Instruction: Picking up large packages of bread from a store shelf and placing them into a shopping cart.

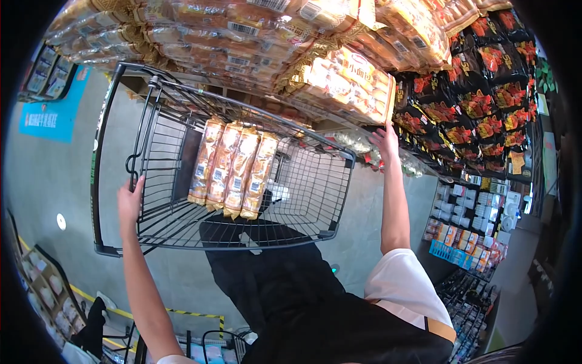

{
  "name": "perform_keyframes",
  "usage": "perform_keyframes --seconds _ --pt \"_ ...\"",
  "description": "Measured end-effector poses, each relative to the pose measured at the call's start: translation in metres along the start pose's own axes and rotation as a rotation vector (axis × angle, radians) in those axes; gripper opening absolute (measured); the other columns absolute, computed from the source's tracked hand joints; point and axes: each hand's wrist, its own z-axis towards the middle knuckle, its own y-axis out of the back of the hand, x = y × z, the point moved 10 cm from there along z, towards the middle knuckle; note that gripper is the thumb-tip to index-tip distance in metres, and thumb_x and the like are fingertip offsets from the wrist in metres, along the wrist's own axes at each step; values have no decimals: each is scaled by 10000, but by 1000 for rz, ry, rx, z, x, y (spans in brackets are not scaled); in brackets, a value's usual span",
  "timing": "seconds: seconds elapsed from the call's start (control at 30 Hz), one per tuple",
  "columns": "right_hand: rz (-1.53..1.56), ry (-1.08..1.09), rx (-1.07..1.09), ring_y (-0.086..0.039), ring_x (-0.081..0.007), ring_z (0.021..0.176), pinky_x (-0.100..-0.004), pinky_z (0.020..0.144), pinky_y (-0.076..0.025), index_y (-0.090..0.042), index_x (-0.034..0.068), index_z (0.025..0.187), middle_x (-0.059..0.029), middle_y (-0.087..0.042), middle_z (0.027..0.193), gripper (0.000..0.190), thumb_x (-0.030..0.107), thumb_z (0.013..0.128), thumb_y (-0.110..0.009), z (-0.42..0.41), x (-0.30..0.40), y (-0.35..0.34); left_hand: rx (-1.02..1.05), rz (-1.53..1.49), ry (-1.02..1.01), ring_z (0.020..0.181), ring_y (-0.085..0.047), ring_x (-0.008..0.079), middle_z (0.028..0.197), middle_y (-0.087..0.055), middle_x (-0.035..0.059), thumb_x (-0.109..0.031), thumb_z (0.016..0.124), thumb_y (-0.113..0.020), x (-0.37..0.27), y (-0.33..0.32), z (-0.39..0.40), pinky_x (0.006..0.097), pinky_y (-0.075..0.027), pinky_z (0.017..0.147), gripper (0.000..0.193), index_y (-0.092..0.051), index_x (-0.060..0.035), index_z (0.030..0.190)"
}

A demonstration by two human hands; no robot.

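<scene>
In front of me stands a wire shopping cart [313,234]. Several clear bags of small bread rolls [234,170] with gold ends lie side by side inside its basket. My left hand [130,202] is closed around the wire frame at the cart's left end. My right hand [386,142] reaches up to the shelf with its fingers apart. Its fingertips are at the lower right corner of a brightly lit bread bag [350,86], and it grips nothing that I can see. Whether the fingertips press on the bag is hard to tell.
More bread bags [218,41] are stacked along the shelf above the cart. To their right hang black snack packets [473,100]. A rack of white goods [473,204] stands at far right. At lower left are a display shelf [50,291] and another person's dark-clothed leg [93,325].
</scene>
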Motion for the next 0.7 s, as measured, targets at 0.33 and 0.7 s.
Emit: perform_keyframes --seconds 0.33,0.7 --pt "240 76 86 -601 -332 1063 -470 946 -514 -466 -9 1267 -217 -573 1140 412 257 971 -575 -20 6 -18 -12 6 16 465 -467 120 535 -488 23 -453 916 -638 -7 1 -4 314 -372 441 474 -579 -12 752" --pt "546 -2 235 -612 -289 1064 -441 975 -498 -536 -37 1189 -151 -645 1110 368 181 898 -595 -100 -36 -37 -10 -3 25 466 -453 123 541 -484 22 -457 914 -640 -2 -1 0 320 -359 444 477 -572 -16 743"
